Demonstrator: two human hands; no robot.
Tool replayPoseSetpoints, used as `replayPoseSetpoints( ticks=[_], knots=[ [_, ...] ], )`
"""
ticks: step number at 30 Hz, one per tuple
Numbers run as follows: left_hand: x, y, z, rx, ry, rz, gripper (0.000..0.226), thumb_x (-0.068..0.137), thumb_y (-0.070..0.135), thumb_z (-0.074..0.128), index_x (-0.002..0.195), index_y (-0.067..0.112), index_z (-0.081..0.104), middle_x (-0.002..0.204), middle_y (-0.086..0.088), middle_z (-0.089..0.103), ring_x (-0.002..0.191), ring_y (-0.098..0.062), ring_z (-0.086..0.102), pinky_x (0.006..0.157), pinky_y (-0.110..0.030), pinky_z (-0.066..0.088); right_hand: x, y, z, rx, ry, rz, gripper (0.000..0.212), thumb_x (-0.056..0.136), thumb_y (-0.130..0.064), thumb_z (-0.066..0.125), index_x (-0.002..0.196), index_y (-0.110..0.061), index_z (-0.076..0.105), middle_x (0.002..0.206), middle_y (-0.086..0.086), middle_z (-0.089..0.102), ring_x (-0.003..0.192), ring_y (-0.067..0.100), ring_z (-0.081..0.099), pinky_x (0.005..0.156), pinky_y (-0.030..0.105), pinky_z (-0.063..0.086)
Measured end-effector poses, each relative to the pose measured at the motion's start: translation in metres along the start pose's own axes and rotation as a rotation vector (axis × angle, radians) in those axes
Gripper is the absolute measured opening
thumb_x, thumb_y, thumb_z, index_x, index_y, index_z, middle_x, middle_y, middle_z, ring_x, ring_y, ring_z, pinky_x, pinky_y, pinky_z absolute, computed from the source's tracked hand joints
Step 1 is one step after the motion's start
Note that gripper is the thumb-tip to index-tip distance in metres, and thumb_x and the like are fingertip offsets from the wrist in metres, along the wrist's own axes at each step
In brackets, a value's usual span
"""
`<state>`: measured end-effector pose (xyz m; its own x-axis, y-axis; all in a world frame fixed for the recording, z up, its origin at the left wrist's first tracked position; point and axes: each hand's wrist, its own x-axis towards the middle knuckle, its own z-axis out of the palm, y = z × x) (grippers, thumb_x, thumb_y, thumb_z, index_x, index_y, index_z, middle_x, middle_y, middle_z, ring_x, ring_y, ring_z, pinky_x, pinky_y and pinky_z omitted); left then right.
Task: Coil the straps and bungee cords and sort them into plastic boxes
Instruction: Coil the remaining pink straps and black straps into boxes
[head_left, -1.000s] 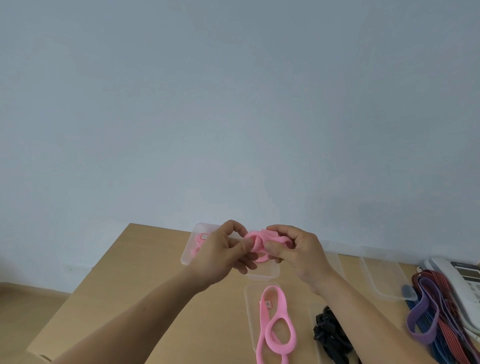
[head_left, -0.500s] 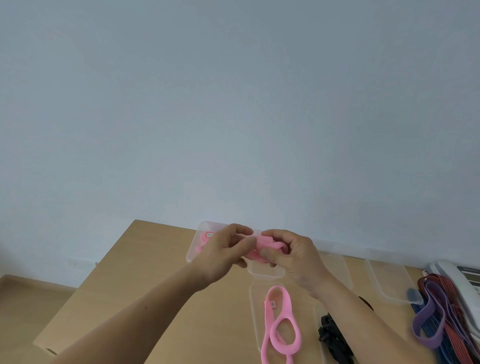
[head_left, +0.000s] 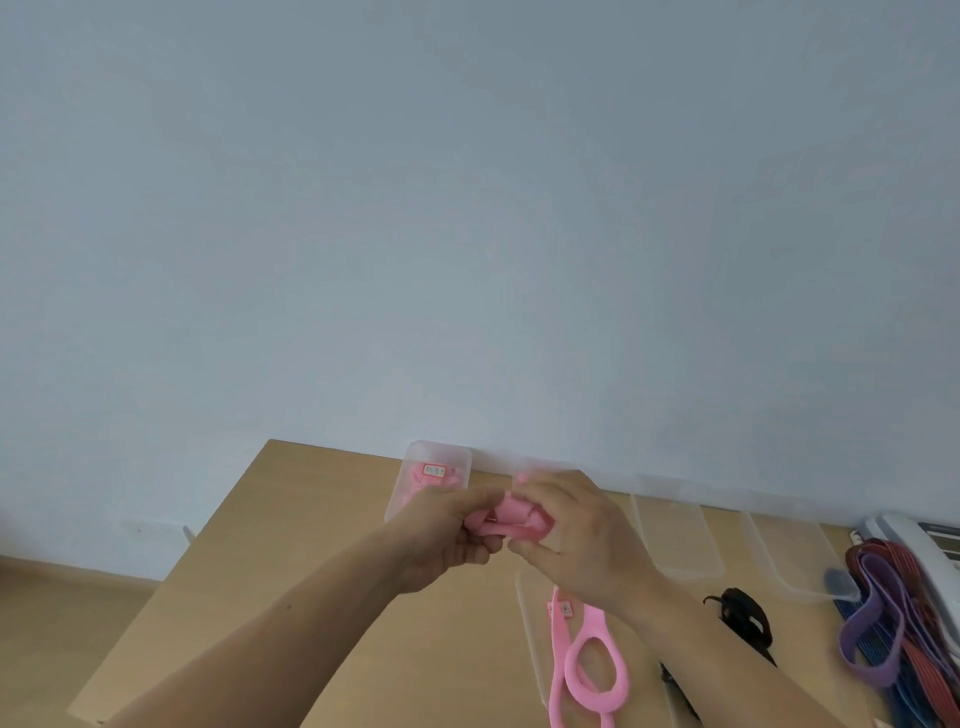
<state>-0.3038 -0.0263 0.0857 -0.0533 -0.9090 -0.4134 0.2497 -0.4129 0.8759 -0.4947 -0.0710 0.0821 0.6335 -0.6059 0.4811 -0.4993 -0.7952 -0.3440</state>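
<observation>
Both hands hold a coiled pink strap (head_left: 511, 519) above the table. My left hand (head_left: 447, 540) grips its left side and my right hand (head_left: 576, 540) pinches its right side with curled fingers. Behind them a clear plastic box (head_left: 415, 460) at the wall holds a pink coiled strap with a label. Under my right wrist a loose pink strap (head_left: 589, 670) lies looped on a clear lid or box (head_left: 527, 613).
Two empty clear boxes (head_left: 675, 540) (head_left: 789, 556) lie at the back right. A black strap (head_left: 745, 618) sits right of my right arm. Purple, red and blue bands (head_left: 883, 623) are piled at the right edge beside a white telephone (head_left: 914, 545). The table's left edge (head_left: 171, 587) drops to the floor.
The pink strap has been squeezed into a tighter bundle between both hands, which have come closer together and sunk a little toward the table.
</observation>
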Motion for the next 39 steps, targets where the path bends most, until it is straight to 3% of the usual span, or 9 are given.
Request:
replayPoseSetpoints(
  ticks=[4,7,14,19,22,25,29,35,39],
  knots=[
    [0.011,-0.017,-0.008,0.031,-0.007,-0.081,0.024,0.094,0.022,0.063,0.093,0.001,0.073,0.072,-0.011,0.065,0.059,-0.017,0.061,0.057,-0.026,0.051,-0.007,0.002,0.018,-0.144,-0.043,-0.062,0.038,0.067,-0.031,0.083,0.099,-0.015,0.069,0.102,-0.006,0.068,0.094,0.016,0.064,0.085,0.026,0.051],
    [0.024,-0.029,-0.007,0.047,-0.023,-0.130,0.027,0.095,0.022,0.061,0.098,-0.003,0.072,0.076,-0.013,0.067,0.061,-0.018,0.061,0.059,-0.027,0.051,-0.014,0.007,0.030,-0.183,-0.031,-0.078,0.026,0.063,-0.020,0.084,0.080,-0.013,0.065,0.082,-0.005,0.066,0.075,0.019,0.063,0.069,0.029,0.054],
    [0.069,-0.029,0.012,0.102,-0.056,-0.191,0.024,0.096,0.022,0.054,0.094,0.002,0.068,0.085,-0.014,0.066,0.062,-0.020,0.063,0.053,-0.027,0.050,-0.022,0.054,0.037,-0.156,-0.013,0.080,0.029,0.063,-0.010,0.084,0.064,-0.009,0.056,0.065,0.001,0.056,0.065,0.024,0.055,0.055,0.033,0.048],
    [0.121,-0.031,0.016,0.349,0.199,-0.100,0.018,0.094,0.022,0.050,0.087,0.008,0.060,0.085,-0.008,0.060,0.064,-0.021,0.059,0.056,-0.029,0.044,-0.004,0.106,0.043,-0.117,-0.066,0.142,0.027,0.060,-0.006,0.085,0.068,-0.010,0.060,0.067,0.002,0.058,0.062,0.025,0.055,0.052,0.029,0.045],
    [0.151,-0.044,0.009,0.582,0.353,-0.105,0.017,0.091,0.023,0.053,0.103,0.012,0.057,0.095,-0.004,0.059,0.077,-0.023,0.059,0.064,-0.031,0.044,0.007,0.140,0.054,-0.106,-0.128,0.135,0.033,0.056,-0.007,0.089,0.065,-0.012,0.057,0.065,0.000,0.060,0.060,0.024,0.056,0.053,0.022,0.037],
    [0.173,-0.055,0.009,0.709,0.338,-0.173,0.044,0.093,0.033,0.057,0.133,0.014,0.048,0.117,-0.005,0.059,0.101,-0.026,0.065,0.079,-0.035,0.053,0.016,0.164,0.073,-0.134,-0.203,0.081,0.036,0.054,-0.014,0.091,0.062,-0.013,0.056,0.065,0.000,0.062,0.062,0.024,0.061,0.050,0.023,0.041],
    [0.192,-0.066,0.011,0.833,0.276,-0.196,0.059,0.095,0.046,0.058,0.141,0.011,0.044,0.125,-0.013,0.062,0.108,-0.031,0.065,0.089,-0.041,0.053,0.021,0.184,0.102,-0.146,-0.302,0.062,0.038,0.050,-0.017,0.092,0.061,-0.012,0.055,0.062,0.002,0.061,0.059,0.025,0.061,0.041,0.026,0.043],
    [0.199,-0.073,0.007,0.887,0.264,-0.204,0.041,0.089,0.019,0.059,0.129,0.013,0.051,0.086,-0.013,0.072,0.074,-0.027,0.067,0.072,-0.038,0.057,0.021,0.203,0.114,-0.170,-0.432,0.042,0.027,0.061,-0.019,0.082,0.078,-0.010,0.063,0.076,0.006,0.065,0.071,0.028,0.063,0.051,0.027,0.044],
    [0.201,-0.074,0.008,0.864,0.295,-0.184,0.026,0.083,0.014,0.058,0.108,0.016,0.054,0.063,-0.008,0.067,0.052,-0.023,0.062,0.058,-0.036,0.056,0.027,0.204,0.122,-0.221,-0.577,0.048,0.043,0.085,-0.022,0.061,0.126,-0.010,0.058,0.107,0.009,0.063,0.104,0.028,0.055,0.078,0.031,0.043]
  ],
)
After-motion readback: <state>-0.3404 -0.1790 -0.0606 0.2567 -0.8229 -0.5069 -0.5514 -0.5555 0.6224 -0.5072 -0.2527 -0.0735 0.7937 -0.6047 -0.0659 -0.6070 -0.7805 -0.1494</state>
